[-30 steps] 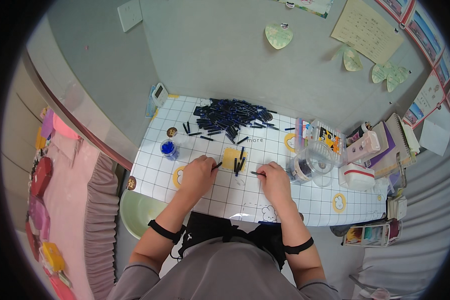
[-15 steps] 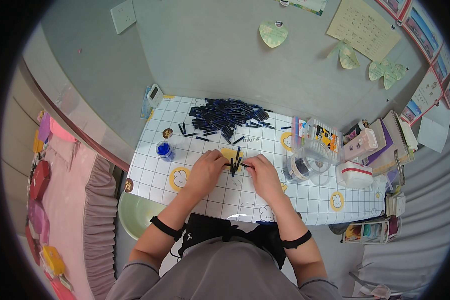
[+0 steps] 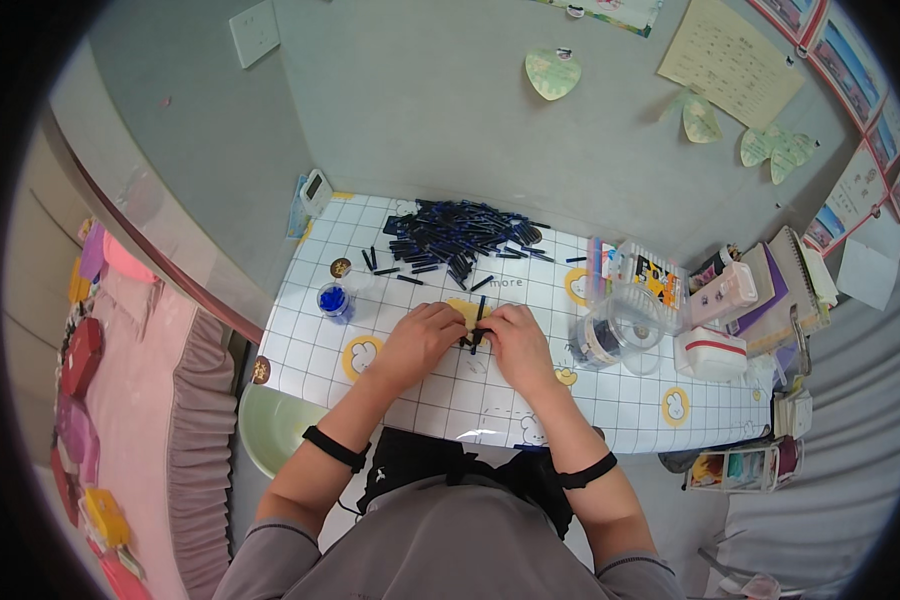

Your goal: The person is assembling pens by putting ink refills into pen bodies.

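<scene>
My left hand (image 3: pixel 428 338) and my right hand (image 3: pixel 517 345) meet close together over the middle of the table. Both have their fingers pinched on short dark tubes that look like ink cartridges; the fingertips partly hide them. One loose ink cartridge (image 3: pixel 481 308) points away from me between the hands, and others lie beneath the fingertips. Beyond them spreads a large heap of black and dark blue cartridges (image 3: pixel 460 232), with several strays along its near side. To the left of my left hand stands a small clear jar (image 3: pixel 335 311) with bright blue bits in it.
A large clear tub (image 3: pixel 598 338) with dark contents stands right of my hands, its round clear lid (image 3: pixel 638 312) beside it. Further right are a clear pen box (image 3: pixel 650 275), a white pouch (image 3: pixel 712 354) and notebooks (image 3: pixel 785 270). A green basin (image 3: pixel 275 430) sits below the table's left edge.
My hands have come closer together, the right one moving slightly left, so the fingertips now cover most of the small group of cartridges between them. The view has shifted slightly.
</scene>
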`<state>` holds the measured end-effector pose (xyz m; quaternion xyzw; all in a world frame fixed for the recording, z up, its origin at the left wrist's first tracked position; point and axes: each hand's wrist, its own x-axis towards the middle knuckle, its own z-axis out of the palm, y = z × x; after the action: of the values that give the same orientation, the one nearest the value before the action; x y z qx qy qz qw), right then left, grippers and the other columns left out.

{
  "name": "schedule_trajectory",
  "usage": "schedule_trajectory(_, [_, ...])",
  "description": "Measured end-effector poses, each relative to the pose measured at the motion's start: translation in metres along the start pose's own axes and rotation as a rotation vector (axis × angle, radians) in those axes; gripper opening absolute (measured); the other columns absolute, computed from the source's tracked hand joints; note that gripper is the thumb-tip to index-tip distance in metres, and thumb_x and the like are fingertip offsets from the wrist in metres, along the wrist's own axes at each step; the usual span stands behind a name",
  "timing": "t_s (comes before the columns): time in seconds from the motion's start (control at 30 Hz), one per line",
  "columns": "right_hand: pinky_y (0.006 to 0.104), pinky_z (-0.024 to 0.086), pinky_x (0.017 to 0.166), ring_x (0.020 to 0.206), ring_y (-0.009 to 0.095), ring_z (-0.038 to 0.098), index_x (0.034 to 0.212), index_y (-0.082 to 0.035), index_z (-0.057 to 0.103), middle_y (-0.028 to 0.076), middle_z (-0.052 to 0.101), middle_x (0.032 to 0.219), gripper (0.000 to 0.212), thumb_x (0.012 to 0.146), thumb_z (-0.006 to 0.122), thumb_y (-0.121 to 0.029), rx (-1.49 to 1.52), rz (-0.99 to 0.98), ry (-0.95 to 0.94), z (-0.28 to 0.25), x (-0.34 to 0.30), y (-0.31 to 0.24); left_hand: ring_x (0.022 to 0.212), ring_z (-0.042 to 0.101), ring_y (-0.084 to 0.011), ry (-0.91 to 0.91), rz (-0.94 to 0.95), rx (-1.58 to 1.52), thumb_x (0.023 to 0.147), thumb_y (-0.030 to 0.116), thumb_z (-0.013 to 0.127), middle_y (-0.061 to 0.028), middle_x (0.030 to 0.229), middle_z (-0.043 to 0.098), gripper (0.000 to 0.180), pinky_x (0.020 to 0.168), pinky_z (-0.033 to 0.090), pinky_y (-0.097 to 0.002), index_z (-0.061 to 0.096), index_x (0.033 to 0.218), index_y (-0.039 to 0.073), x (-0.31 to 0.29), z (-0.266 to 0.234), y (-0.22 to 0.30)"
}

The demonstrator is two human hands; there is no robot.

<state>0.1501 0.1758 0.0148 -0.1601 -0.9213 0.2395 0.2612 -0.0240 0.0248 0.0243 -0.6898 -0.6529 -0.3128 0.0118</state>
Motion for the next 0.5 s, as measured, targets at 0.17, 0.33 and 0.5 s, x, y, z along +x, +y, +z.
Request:
schedule_trajectory(0.17, [0.0419, 0.056, 0.096, 0.109, 0.03, 0.066, 0.101, -0.006, 0.079, 0.005, 0.071, 0.109, 0.016, 0.086, 0.079, 0.0, -0.08, -0.043, 0.001, -0.008, 0.004, -0.001, 0.117, 0.071, -0.0317, 0.041, 0.133, 0.068, 0.089, 0.004, 0.072, -0.0097, 0.12, 0.076, 0.019, 0.106, 0.055, -0.0435, 0.077, 0.107, 0.004, 0.008, -0.003, 0.002])
schedule_trajectory(0.33, [0.0412, 0.055, 0.1, 0.109, 0.03, 0.067, 0.101, -0.007, 0.079, 0.005, 0.075, 0.11, 0.019, 0.083, 0.082, -0.004, -0.122, -0.146, -0.039, -0.013, 0.007, 0.005, 0.112, 0.071, -0.0301, -0.057, 0.085, 0.062, 0.089, 0.006, 0.071, -0.0079, 0.114, 0.076, 0.019, 0.102, 0.056, -0.0418, 0.079, 0.106, 0.007, 0.004, -0.003, -0.001])
schedule_trajectory(0.5, [0.0393, 0.054, 0.1, 0.107, 0.028, 0.066, 0.095, -0.01, 0.081, 0.002, 0.076, 0.102, 0.013, 0.082, 0.083, -0.006, -0.251, -0.087, -0.103, -0.024, 0.0, 0.004, 0.103, 0.071, -0.0285, -0.092, 0.05, 0.119, 0.088, 0.008, 0.073, -0.0062, 0.104, 0.074, 0.017, 0.097, 0.057, -0.0409, 0.08, 0.104, 0.009, -0.002, -0.012, -0.002])
